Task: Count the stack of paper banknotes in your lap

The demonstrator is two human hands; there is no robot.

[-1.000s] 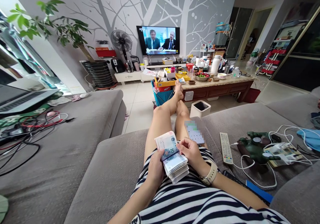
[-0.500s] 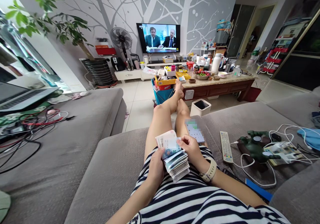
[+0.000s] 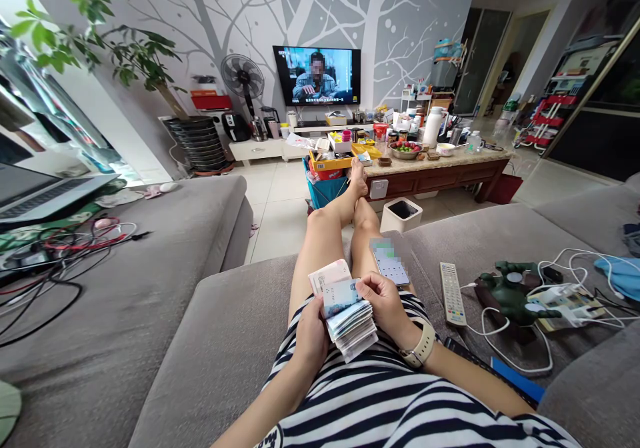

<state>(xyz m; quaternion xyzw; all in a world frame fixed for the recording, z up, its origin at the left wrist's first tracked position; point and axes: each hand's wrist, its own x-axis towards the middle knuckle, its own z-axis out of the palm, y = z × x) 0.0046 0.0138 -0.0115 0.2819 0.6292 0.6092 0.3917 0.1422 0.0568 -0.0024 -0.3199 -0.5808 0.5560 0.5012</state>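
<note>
A thick stack of banknotes (image 3: 347, 318) rests in my lap, over my striped dress. My left hand (image 3: 310, 335) is wrapped round the stack's left side, thumb on top. My right hand (image 3: 385, 305), with a watch on its wrist, pinches the right edge of the top notes, which are bent up towards me. A phone (image 3: 390, 261) lies on my right thigh just beyond the right hand. My legs stretch out to the coffee table (image 3: 440, 171).
A remote control (image 3: 451, 295), a green toy hand (image 3: 513, 295) and white cables (image 3: 565, 281) lie on the grey sofa to my right. A laptop (image 3: 45, 191) and tangled wires sit on the sofa at left. A white bin (image 3: 401, 215) stands by the table.
The top notes have been folded back and flipped as my right fingers work through the stack. The picture on the television has switched to another scene.
</note>
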